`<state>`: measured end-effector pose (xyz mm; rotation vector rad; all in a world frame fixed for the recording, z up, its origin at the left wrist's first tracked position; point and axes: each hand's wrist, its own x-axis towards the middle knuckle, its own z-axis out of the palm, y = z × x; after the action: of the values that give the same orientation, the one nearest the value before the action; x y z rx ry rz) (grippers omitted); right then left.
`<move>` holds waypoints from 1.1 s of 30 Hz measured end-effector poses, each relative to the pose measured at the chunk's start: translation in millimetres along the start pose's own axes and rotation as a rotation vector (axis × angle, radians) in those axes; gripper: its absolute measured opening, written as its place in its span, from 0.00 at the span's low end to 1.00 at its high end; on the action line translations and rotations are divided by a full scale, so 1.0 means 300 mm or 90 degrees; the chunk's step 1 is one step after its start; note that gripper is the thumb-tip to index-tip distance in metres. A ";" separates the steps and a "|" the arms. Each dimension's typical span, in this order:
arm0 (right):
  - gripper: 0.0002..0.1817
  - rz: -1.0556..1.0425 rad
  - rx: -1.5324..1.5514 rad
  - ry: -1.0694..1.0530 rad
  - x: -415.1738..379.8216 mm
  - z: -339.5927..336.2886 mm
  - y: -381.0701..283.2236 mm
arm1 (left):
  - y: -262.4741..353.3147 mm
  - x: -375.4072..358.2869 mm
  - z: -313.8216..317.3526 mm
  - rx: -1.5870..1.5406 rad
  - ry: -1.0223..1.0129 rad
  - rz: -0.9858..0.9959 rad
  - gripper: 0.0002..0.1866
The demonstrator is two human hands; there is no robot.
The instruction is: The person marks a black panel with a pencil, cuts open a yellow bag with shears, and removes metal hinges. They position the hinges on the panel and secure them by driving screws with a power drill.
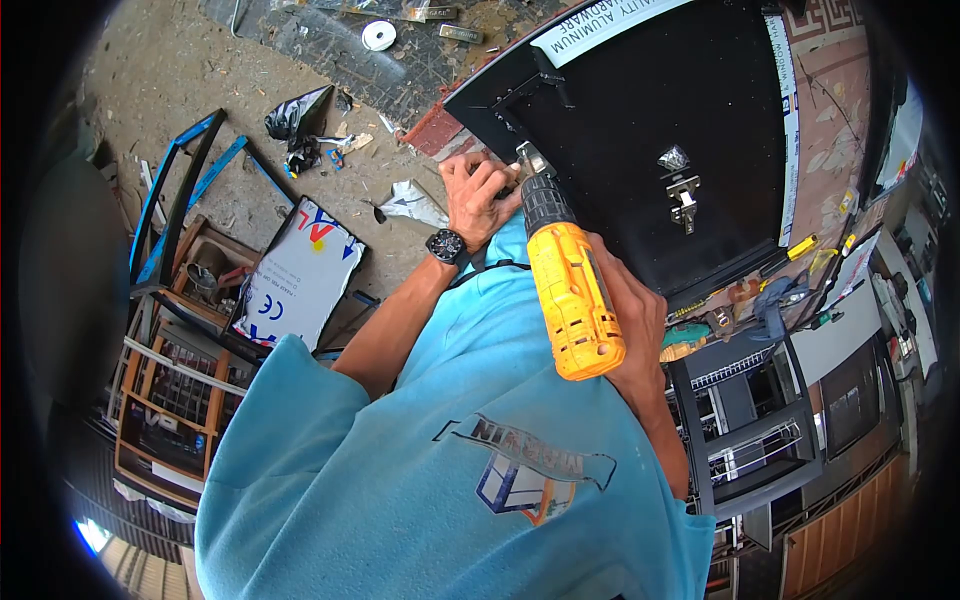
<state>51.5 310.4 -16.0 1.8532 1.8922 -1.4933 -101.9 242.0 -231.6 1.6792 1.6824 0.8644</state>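
A yellow cordless drill is in my right hand, which wraps round it from the right side. Its black chuck points toward the near left edge of a large black panel. Close by the chuck is a small shiny metal piece at that edge. My left hand, with a black watch on the wrist, has its fingers curled at the panel edge beside the metal piece. What those fingers grip is hidden. On the panel lie a metal fitting and a small clear packet.
Blue-edged black frames and a printed board stand at left. Plastic scraps litter the floor. A white tape roll sits at the top. Tools and a yellow marker-like item are at right.
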 end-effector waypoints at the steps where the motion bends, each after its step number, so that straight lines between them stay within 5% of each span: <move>1: 0.38 0.000 -0.001 0.000 0.002 -0.001 -0.003 | 0.000 -0.001 0.001 0.001 0.000 0.000 0.17; 14: 0.39 0.081 -0.022 -0.086 0.039 -0.031 -0.063 | 0.006 -0.004 0.000 -0.004 -0.002 -0.026 0.15; 33: 0.39 0.015 -0.075 -0.071 0.058 -0.042 -0.070 | 0.002 -0.007 -0.001 -0.005 -0.020 -0.022 0.18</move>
<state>36.9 335.7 -9.7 1.6987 1.8591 -1.4134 -101.7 240.0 -231.1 1.6450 1.6801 0.8222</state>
